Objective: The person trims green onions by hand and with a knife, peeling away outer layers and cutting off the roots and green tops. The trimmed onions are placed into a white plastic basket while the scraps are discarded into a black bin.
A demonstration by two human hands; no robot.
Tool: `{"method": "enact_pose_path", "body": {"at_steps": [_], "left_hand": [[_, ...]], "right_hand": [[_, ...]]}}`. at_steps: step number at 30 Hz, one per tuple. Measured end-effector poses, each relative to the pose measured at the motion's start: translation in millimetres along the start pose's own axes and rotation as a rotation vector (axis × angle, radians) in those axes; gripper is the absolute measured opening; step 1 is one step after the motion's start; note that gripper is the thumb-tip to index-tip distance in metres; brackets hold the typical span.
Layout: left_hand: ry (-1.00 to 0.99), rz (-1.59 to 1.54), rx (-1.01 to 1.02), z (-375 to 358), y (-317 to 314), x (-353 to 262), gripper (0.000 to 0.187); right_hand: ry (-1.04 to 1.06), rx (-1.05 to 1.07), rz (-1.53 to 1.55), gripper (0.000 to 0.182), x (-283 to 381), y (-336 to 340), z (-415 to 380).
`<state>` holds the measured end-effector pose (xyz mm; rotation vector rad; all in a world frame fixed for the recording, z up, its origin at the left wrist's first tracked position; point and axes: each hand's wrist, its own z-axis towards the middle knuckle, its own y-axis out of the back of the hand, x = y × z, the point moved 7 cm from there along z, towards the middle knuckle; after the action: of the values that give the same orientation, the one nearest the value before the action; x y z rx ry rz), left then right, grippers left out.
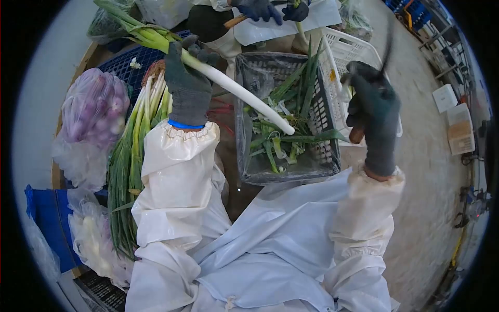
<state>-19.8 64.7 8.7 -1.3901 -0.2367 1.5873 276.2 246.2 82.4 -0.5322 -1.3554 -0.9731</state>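
My left hand point(188, 86), in a dark grey glove, is closed round a long leek point(234, 88). The leek slants from its green leaves at the upper left to its white end over a black crate point(243, 151). Cut green leaves point(280, 138) lie in that lined crate. On the right, my right hand point(371, 112), also gloved, is closed round the brown handle of a knife point(389, 44), whose blade points up and is blurred. The knife is apart from the leek.
Bundled green onions point(130, 171) lie left of my left arm, beside a bag of purple onions point(96, 106). A white crate point(358, 52) stands beyond the black one. A co-worker's gloved hands point(260, 9) are at the top. Boxes point(460, 127) stand far right.
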Motion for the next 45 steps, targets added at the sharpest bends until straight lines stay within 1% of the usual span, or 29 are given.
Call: {"method": "enact_pose_path", "body": {"at_steps": [2, 3, 4, 5, 8, 11, 14, 15, 18, 20, 24, 29, 33, 35, 36, 38, 41, 42, 44, 45], "left_hand": [[-0.053, 0.241, 0.033, -2, 8, 8, 0.031], [0.021, 0.111, 0.046, -3, 5, 16, 0.028], [0.096, -0.019, 0.058, -5, 1, 23, 0.026], [0.171, -0.149, 0.067, -7, -3, 30, 0.025], [0.429, -0.18, -0.064, -14, 5, 56, 0.026], [0.687, -0.325, 0.127, -16, 4, 84, 0.025], [0.64, -0.131, 0.169, -32, -28, 70, 0.024], [0.539, -0.005, 0.15, -31, -30, 66, 0.024], [0.401, 0.204, 0.186, -31, -29, 55, 0.025], [0.404, 0.203, 0.186, -33, -30, 55, 0.027], [0.422, 0.276, 0.146, -38, -34, 53, 0.029], [0.395, 0.272, 0.177, -40, -40, 51, 0.03], [0.381, 0.351, 0.134, -37, -39, 50, 0.03], [0.326, 0.395, 0.108, -34, -37, 43, 0.029], [0.299, 0.417, 0.094, -32, -34, 40, 0.029], [0.31, 0.425, 0.03, -26, -24, 38, 0.027], [0.315, 0.365, -0.069, -18, -9, 30, 0.024], [0.314, 0.332, -0.1, -16, -4, 27, 0.023], [0.221, 0.339, -0.128, -12, 4, 23, 0.023], [0.178, 0.341, -0.144, -9, 8, 20, 0.022]], "right_hand": [[0.181, -0.073, -0.243, 0.032, -20, -16, 0], [-0.009, 0.047, -0.111, 0.035, -36, -32, -4], [0.115, 0.051, -0.263, 0.039, -41, -47, -8], [0.09, 0.131, -0.259, 0.043, -53, -63, -12], [0.132, 0.255, -0.41, 0.042, -40, -99, -32], [0.372, 0.165, -0.506, 0.038, -47, -110, -31], [0.346, 0.156, -0.435, 0.035, -56, -110, -23], [0.341, 0.155, -0.444, 0.035, -56, -111, -23], [0.304, 0.164, -0.466, 0.036, -60, -112, -23], [0.251, 0.188, -0.476, 0.036, -62, -112, -22], [0.105, 0.234, -0.364, 0.035, -72, -111, -20], [-0.04, 0.339, -0.355, 0.032, -81, -116, -18], [0.031, 0.27, -0.287, 0.025, -73, -113, -22], [0.036, 0.27, -0.267, 0.024, -58, -111, -27], [0.002, 0.261, -0.198, 0.023, -55, -108, -28], [-0.064, 0.245, -0.06, 0.021, -48, -101, -29], [-0.221, 0.188, 0.008, 0.018, -23, -80, -27], [-0.198, 0.148, 0.041, 0.017, -16, -70, -26], [-0.151, 0.068, 0.11, 0.014, -8, -44, -25], [-0.157, 0.052, 0.236, 0.012, 2, -36, -26]]}}
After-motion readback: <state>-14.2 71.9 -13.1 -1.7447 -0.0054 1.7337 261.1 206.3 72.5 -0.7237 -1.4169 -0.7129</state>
